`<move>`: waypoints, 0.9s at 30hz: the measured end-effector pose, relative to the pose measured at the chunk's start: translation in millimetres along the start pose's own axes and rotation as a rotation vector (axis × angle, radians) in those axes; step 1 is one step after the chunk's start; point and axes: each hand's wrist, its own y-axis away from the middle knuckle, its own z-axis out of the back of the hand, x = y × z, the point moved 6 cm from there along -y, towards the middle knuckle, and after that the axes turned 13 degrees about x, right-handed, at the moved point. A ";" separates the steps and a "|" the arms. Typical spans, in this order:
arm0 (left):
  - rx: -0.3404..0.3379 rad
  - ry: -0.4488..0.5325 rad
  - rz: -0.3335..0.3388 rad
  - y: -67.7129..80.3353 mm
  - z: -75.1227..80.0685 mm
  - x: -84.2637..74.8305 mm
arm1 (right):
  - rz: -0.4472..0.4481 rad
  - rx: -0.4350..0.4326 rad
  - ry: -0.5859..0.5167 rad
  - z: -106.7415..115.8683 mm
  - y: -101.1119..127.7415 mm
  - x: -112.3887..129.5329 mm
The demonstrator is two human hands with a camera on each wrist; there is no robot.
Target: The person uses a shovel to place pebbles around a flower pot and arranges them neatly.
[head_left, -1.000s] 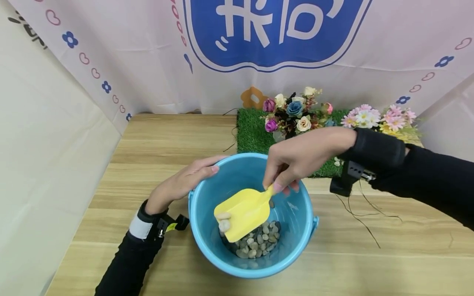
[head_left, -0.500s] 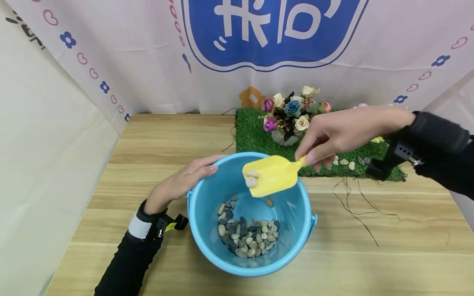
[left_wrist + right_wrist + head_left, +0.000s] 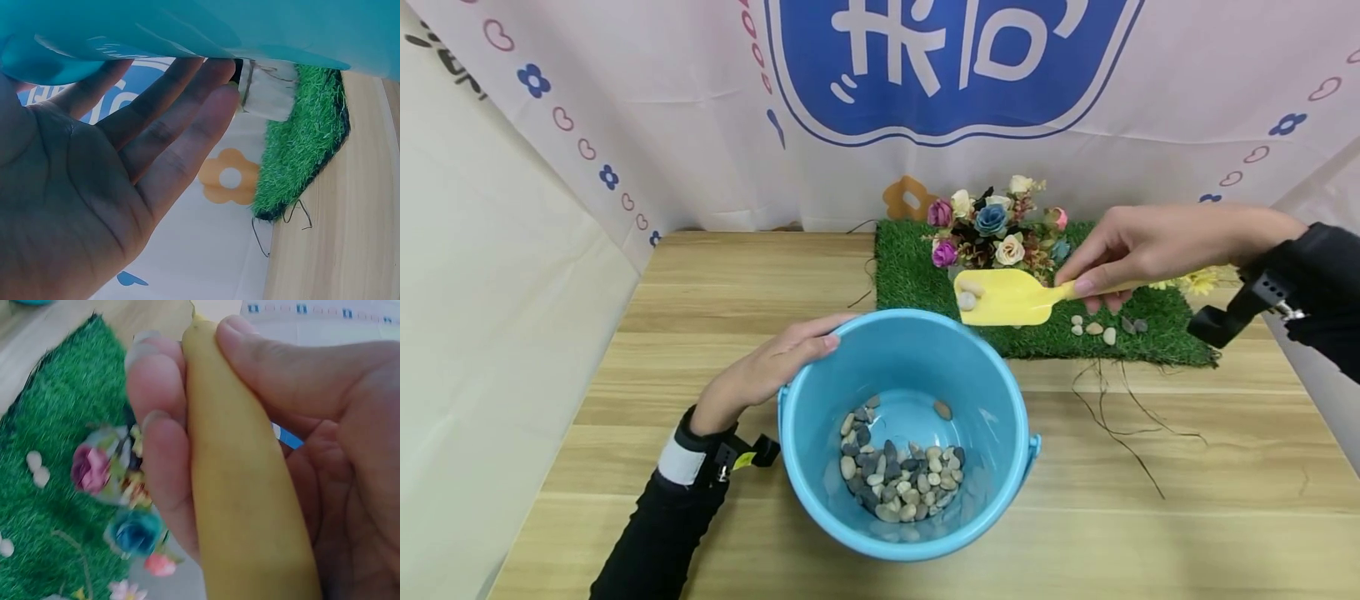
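A blue bucket (image 3: 820,467) stands on the wooden table with several small pebbles (image 3: 898,479) in its bottom. My left hand (image 3: 775,362) lies flat against the bucket's left outer wall, fingers straight; the left wrist view shows the palm (image 3: 94,181) under the bucket wall (image 3: 187,25). My right hand (image 3: 1131,246) grips the handle of a yellow scoop (image 3: 1007,297), held above the green grass mat (image 3: 910,267) beyond the bucket. Two pale pebbles (image 3: 967,297) sit on the scoop's left end. The right wrist view shows fingers (image 3: 162,462) curled round the yellow handle (image 3: 237,487).
A vase of artificial flowers (image 3: 992,229) stands on the mat just behind the scoop. Loose pebbles (image 3: 1093,327) lie on the mat's front right. Thin dark wires (image 3: 1120,417) trail over the table right of the bucket. A printed cloth backdrop (image 3: 700,108) closes off the back.
My right hand has lifted the scoop with its pebbles out of the bucket and carried it up and to the right, over the grass mat. The left hand has stayed on the bucket.
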 end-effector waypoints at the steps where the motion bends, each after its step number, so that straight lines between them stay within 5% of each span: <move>1: 0.001 -0.002 -0.001 0.0 0.1 0.3 | 0.000 -0.016 0.006 0.1 2.3 -5.7; 7: 0.005 -0.017 -0.011 -0.3 0.5 1.4 | 0.044 -0.052 -0.040 -10.8 7.6 -44.3; 14: 0.001 -0.024 -0.013 0.6 0.3 0.3 | -0.009 -0.089 -0.123 -34.5 -4.2 -87.2; 27: 0.003 -0.028 -0.009 1.0 1.0 2.1 | -0.147 -0.144 -0.284 -67.2 -20.5 -124.0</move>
